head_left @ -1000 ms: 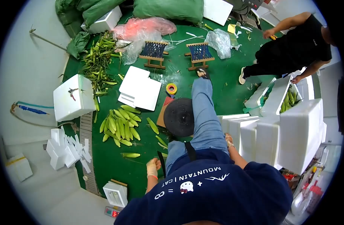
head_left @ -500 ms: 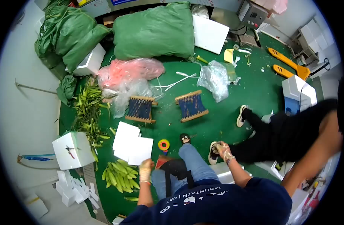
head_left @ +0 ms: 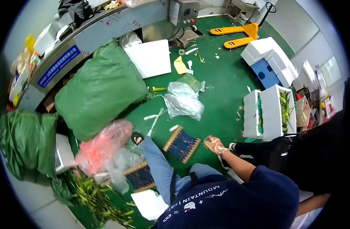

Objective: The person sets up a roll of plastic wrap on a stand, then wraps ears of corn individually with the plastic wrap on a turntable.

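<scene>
My right hand [head_left: 215,145], in a thin see-through covering, hangs over the green floor just right of a small folding stool [head_left: 181,144]. Its fingers are loosely bent and slightly apart, and I see nothing in them. My left hand is out of view. My legs in blue jeans [head_left: 158,164] are below me, one sandalled foot forward between the stool and clear plastic film. Part of a second stool [head_left: 139,177] shows left of that leg, above a white foam sheet [head_left: 150,204].
Green sacks [head_left: 100,89], pink plastic [head_left: 104,147] and husks [head_left: 96,200] lie left. Clear plastic [head_left: 183,101] is ahead. Foam boxes with green corn [head_left: 269,112], a yellow pallet jack [head_left: 240,35] and a person in black [head_left: 312,152] are right. A steel machine stands at the back.
The view has swung right and up, bringing the machine and pallet jack into fuller view. My left hand and the corn pile have left the view. One foot has stepped forward past the stools.
</scene>
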The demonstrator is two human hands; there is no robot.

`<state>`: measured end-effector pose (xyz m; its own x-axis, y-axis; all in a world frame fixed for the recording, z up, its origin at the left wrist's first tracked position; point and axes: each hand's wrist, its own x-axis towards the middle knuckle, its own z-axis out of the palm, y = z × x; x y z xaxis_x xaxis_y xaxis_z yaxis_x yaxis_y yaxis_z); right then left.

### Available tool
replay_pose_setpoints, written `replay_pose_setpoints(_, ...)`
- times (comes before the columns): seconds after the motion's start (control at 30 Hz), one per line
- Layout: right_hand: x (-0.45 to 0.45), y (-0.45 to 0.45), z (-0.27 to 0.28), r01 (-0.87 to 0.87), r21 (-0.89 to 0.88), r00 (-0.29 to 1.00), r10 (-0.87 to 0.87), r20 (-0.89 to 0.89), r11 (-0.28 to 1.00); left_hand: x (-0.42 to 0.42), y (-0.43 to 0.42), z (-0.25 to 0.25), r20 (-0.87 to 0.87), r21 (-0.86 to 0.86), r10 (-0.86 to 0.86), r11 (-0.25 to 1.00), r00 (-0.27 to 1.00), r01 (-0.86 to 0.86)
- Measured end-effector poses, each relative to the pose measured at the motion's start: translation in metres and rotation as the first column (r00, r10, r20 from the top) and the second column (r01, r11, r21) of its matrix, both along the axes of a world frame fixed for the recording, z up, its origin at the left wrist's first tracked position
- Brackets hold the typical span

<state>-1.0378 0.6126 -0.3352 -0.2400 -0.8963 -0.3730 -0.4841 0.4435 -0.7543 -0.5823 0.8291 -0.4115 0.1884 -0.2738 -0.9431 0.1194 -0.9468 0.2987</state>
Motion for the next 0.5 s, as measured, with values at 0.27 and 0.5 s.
replay_pose_setpoints(0.27, 0.233, -0.332, 0.027, -0.407, 0.022, 0.911, 0.404, 0.087, 0.913, 0.167, -0.372, 0.021, 0.060, -0.377, -0.108, 0.918, 0.992, 0.123)
replay_pose_setpoints(0.5, 0.365, -0.513, 0.112, -0.716, -0.016, 0.697, 0.715, 0.042, 0.698, 0.194, -0.484, 0.095, -0.173, -0.330, 0.255, 0.895, 0.951, -0.300)
